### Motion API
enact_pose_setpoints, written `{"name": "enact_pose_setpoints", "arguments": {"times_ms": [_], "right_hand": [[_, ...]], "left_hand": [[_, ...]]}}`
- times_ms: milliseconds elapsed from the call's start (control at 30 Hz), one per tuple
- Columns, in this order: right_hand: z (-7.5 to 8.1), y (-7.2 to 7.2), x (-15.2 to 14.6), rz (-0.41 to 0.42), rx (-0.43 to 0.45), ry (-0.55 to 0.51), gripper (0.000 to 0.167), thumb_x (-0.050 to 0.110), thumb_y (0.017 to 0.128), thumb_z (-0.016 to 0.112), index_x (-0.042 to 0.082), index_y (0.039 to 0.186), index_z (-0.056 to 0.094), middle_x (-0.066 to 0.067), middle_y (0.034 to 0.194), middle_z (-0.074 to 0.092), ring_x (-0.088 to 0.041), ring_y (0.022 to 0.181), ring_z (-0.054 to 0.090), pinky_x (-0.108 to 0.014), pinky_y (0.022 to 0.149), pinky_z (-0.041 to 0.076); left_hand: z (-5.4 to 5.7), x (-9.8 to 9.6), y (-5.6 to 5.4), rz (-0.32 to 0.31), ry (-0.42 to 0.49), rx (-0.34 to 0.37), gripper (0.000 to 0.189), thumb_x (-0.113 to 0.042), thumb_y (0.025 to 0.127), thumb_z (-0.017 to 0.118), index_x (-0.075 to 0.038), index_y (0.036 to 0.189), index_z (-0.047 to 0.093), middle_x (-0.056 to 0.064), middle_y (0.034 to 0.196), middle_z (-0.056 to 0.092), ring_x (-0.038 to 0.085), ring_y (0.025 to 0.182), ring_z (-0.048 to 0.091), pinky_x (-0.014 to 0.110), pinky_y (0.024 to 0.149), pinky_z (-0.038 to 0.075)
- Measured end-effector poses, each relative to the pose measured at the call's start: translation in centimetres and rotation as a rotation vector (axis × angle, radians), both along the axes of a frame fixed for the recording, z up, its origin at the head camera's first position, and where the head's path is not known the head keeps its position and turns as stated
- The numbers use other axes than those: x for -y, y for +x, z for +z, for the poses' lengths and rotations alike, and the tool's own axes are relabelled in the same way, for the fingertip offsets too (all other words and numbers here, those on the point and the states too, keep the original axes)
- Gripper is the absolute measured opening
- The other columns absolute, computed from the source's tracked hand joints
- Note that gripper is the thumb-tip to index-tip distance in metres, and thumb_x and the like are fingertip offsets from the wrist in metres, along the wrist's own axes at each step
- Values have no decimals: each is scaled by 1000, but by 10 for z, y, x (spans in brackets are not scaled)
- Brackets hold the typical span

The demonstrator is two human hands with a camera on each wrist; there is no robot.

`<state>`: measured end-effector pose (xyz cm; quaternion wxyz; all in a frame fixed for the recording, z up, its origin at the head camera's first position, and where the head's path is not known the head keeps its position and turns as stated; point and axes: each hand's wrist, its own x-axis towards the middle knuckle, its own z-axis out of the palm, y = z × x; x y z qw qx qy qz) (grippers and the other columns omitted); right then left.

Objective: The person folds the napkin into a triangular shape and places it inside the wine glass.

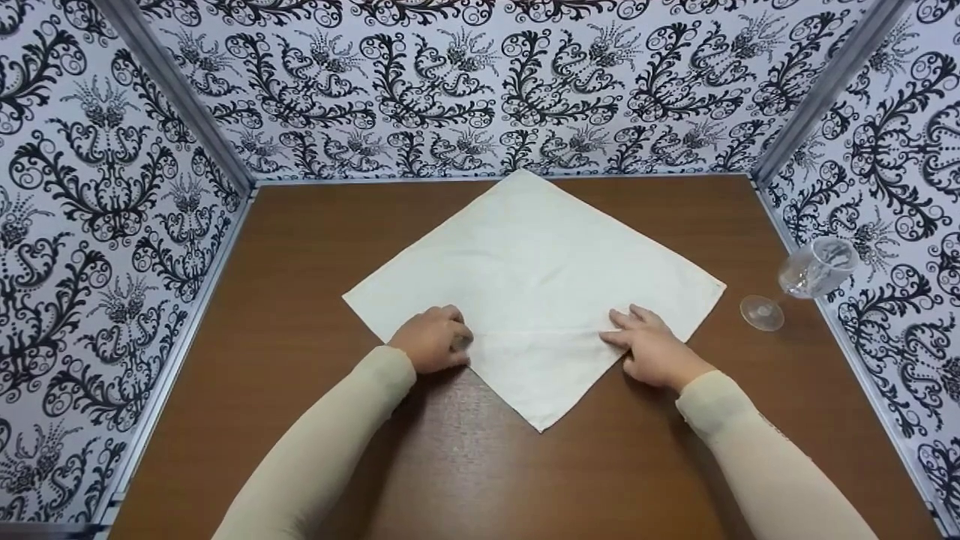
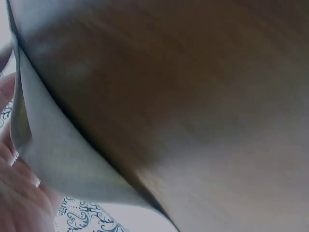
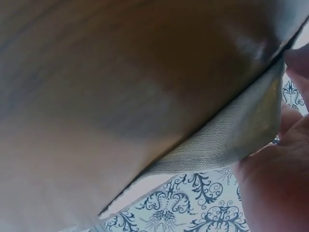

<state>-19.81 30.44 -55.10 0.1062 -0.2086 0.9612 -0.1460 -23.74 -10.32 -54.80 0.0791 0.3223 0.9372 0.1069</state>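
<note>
A white cloth napkin lies spread on the brown table like a diamond, one corner toward me, a faint crease running across its near part. At its lower left edge my left hand pinches the cloth with curled fingers. My right hand grips the lower right edge, forefingers stretched over the top and thumb at the border. In the left wrist view the napkin's edge is raised off the wood beside the fingers. A similar raised fold shows beside the thumb in the right wrist view.
A clear stemmed wine glass stands at the table's right side, close to the napkin's right corner. Patterned black-and-white panels with grey metal posts enclose the table at the back and both sides.
</note>
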Motion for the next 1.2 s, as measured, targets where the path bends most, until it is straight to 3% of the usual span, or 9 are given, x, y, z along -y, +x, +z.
{"name": "enact_pose_setpoints", "arguments": {"times_ms": [133,300,467,733,1033,1200], "right_hand": [[3,0,-1,4,3,0,51,0,90,64,10,141,68,-24,165,41,-55,155,24,-69,125,21],[2,0,-4,27,-45,29,39,12,96,75,12,135,74,-24,162,46,-56,152,31,-68,124,26],[0,-1,-6,31,-76,69,31,18,97,75,14,127,78,-20,157,53,-53,149,40,-64,122,33],[-4,-6,-4,42,-117,26,18,13,97,74,7,110,83,-19,141,68,-47,137,55,-57,119,41],[2,-8,-2,37,-70,-27,13,12,97,73,6,99,84,-17,128,75,-43,124,65,-56,111,49],[9,-18,1,-46,-141,-70,14,12,98,71,4,100,82,-18,121,76,-42,122,66,-56,110,49]], "left_hand": [[2,1,-1,-25,-24,22,39,-41,88,86,-21,120,80,3,122,66,26,110,64,44,97,55],[3,0,-1,-52,-49,0,35,-41,91,83,-22,119,81,3,122,68,27,108,64,44,95,56],[5,0,0,-47,-69,-16,32,-40,94,79,-22,121,81,1,121,71,25,107,66,44,94,56],[5,-2,2,-39,-72,-54,23,-34,98,75,-21,116,83,0,114,74,22,104,69,41,95,58],[7,2,-2,-43,-32,45,21,-35,100,73,-21,111,85,-2,107,75,22,102,70,41,96,58],[12,1,-12,41,29,73,21,-34,101,72,-20,111,85,-1,110,77,21,108,72,40,102,56]]}}
